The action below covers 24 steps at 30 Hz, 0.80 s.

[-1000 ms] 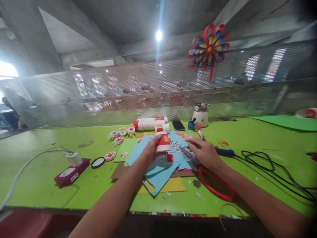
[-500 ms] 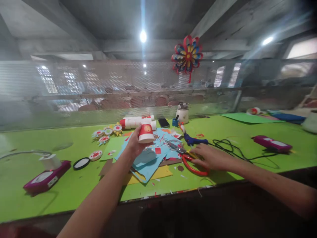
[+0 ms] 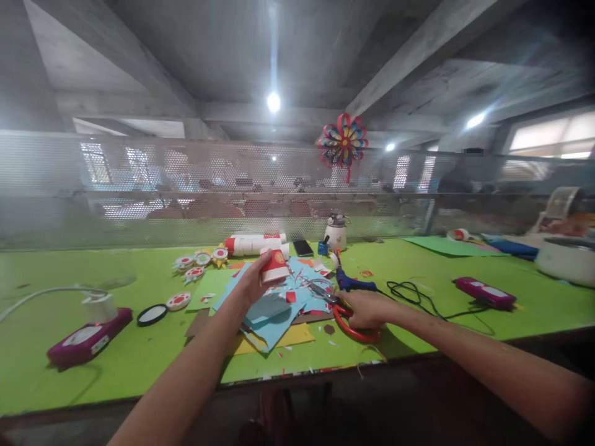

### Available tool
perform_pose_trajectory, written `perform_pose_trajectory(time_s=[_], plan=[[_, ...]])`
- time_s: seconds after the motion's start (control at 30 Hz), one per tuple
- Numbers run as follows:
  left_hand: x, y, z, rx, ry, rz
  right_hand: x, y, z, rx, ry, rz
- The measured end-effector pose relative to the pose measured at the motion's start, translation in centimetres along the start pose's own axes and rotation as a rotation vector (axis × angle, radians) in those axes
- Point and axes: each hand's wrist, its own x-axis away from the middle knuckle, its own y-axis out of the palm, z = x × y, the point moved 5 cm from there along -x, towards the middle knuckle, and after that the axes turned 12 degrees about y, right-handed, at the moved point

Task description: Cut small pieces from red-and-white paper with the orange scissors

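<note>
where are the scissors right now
In the head view the scissors lie right of centre on the green table, at the right edge of the blue paper pile, with the right hand on their red handles.

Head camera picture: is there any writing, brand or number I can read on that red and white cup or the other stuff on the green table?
None can be read.
Red and white cup in the left hand: a round yellow emblem, too blurred to read.
Stack of cups lying behind: red bands, marks too blurred.
Purple devices and: pale panels, nothing legible.
Scissors under the right hand: no marking shows.
</note>
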Motion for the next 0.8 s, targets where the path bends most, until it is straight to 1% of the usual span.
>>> perform_pose_trajectory(time_s=[0.1, 0.17, 0.3, 0.43, 0.57, 0.67, 0.8], plan=[[-0.2, -0.2, 0.4, 0.055, 0.057, 0.036, -0.6, -0.3, -0.3, 0.021, 0.041, -0.029], [-0.2, -0.3, 0.8, 0.094, 0.094, 0.048, -0.7, -0.7, -0.5, 0.016, 0.062, -0.026], [-0.4, -0.5, 1.2, 0.152, 0.16, 0.054, 0.0, -1.9, -0.5, -0.05, 0.075, -0.001], [-1.0, -1.4, 1.0, 0.173, 0.2, 0.073, 1.7, -2.6, 0.8, -0.206, 0.037, 0.004], [-1.2, -1.7, 0.6, 0.176, 0.197, 0.067, 4.0, -3.0, 1.9, -0.445, -0.009, 0.005], [-1.2, -1.5, 0.8, 0.177, 0.209, 0.051, 5.6, -3.5, 0.7, -0.638, -0.099, 0.015], [-1.3, -1.2, 1.1, 0.167, 0.245, 0.033, 6.5, -3.6, -3.3, -0.835, -0.251, 0.008]])
